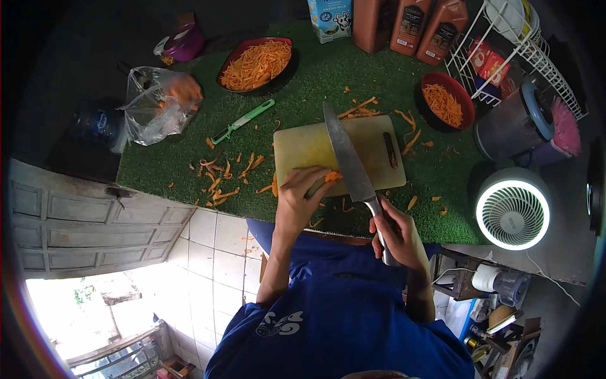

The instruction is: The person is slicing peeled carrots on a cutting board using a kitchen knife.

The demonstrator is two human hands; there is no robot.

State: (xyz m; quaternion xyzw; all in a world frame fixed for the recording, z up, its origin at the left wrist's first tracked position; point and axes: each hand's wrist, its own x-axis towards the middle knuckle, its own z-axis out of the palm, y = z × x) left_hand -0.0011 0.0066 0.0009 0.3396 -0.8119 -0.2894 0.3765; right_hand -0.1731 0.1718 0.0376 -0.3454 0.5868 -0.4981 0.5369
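On a pale plastic cutting board (303,147), my left hand (298,194) bends its fingers around a small bunch of cut carrot (333,176) near the board's front edge. My right hand (397,232) grips the steel handle of a chef's knife (348,156). Its broad blade slants across the board just right of the carrot, tip pointing away from me. Fingers partly cover the carrot, so its full shape is hidden. A green peeler (244,121) lies left of the board, and carrot peelings (220,184) are scattered around it.
Shredded carrot fills a large bowl (258,64) at the back and a smaller red bowl (444,102) at right. A plastic bag (158,109) with carrots sits left. Bottles (407,26), a wire rack (521,52) and a lit fan (512,211) border the green mat (312,104).
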